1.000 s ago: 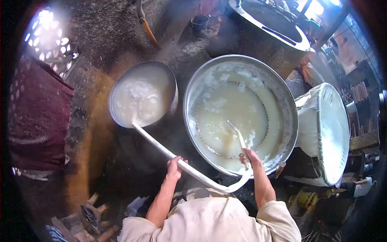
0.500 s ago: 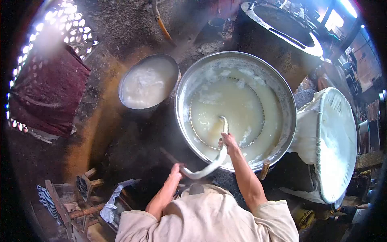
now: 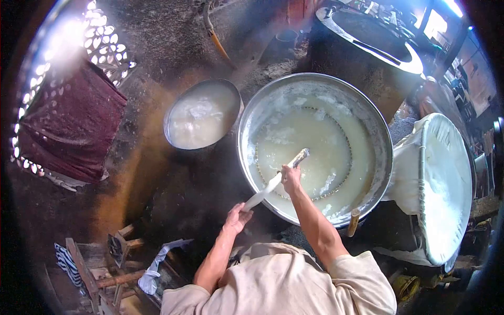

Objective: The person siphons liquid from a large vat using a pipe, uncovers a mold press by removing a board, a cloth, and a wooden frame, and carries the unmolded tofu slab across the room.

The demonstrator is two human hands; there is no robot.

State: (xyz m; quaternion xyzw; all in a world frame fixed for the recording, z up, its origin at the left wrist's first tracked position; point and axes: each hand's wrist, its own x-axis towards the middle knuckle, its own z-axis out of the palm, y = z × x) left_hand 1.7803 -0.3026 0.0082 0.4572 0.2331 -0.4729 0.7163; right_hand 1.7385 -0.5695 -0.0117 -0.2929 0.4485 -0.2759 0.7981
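Note:
A pale, tube-like hose runs slantwise between my two hands. My right hand is closed round it near its upper end, over the liquid of a big round metal vat. The hose's tip points up and right, above the cloudy whitish liquid. My left hand is at the lower part of the hose, outside the near left rim, with its fingers curled round it. A dotted ring shows in the liquid, with whitish clumps around it.
A smaller metal basin of whitish liquid stands at the left. A cloth-covered round frame is on the right, beside a wooden handle. Wooden stools are at lower left; a large dark vat stands behind.
The hose was curved and is now nearly straight. Its tip has swung to the right, and my right hand has turned with it. My left hand has shifted slightly up and right.

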